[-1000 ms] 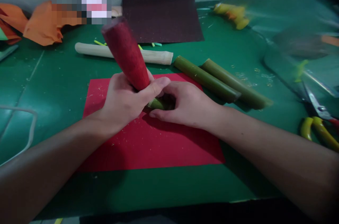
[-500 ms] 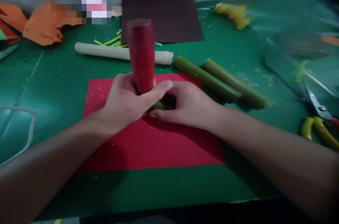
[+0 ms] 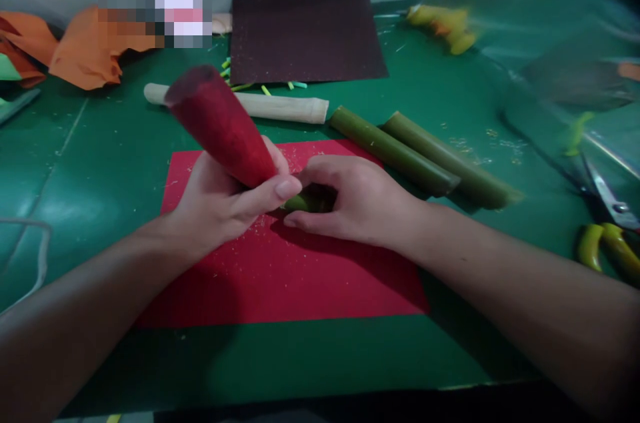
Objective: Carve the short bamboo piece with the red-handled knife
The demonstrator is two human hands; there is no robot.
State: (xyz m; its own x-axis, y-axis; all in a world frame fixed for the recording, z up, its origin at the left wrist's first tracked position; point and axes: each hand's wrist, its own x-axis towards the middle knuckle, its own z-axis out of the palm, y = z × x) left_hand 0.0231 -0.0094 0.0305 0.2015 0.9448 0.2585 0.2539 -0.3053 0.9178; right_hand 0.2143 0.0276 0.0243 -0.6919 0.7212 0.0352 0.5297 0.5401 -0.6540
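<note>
My left hand (image 3: pixel 225 199) is closed around a thick red tapered cylinder (image 3: pixel 223 126), which tilts up and to the left with its wide end uppermost. The cylinder's lower end is hidden behind my thumb. Against it, my right hand (image 3: pixel 350 196) curls over a short green bamboo piece (image 3: pixel 307 201), mostly covered by the fingers. Both hands rest above a red sheet (image 3: pixel 320 283) sprinkled with pale shavings.
Two green bamboo tubes (image 3: pixel 395 149) lie right of the sheet, and a pale peeled stick (image 3: pixel 285 107) lies behind it. Farther back are a dark sheet (image 3: pixel 307 36), a yellow tool (image 3: pixel 443 26) and orange paper (image 3: pixel 90 53). Yellow-handled scissors (image 3: pixel 605 246) sit at the right.
The red cylinder swung from a left tilt to upright, then back to a steeper left lean with my left hand rolling along. My right hand stays almost still on the bamboo.
</note>
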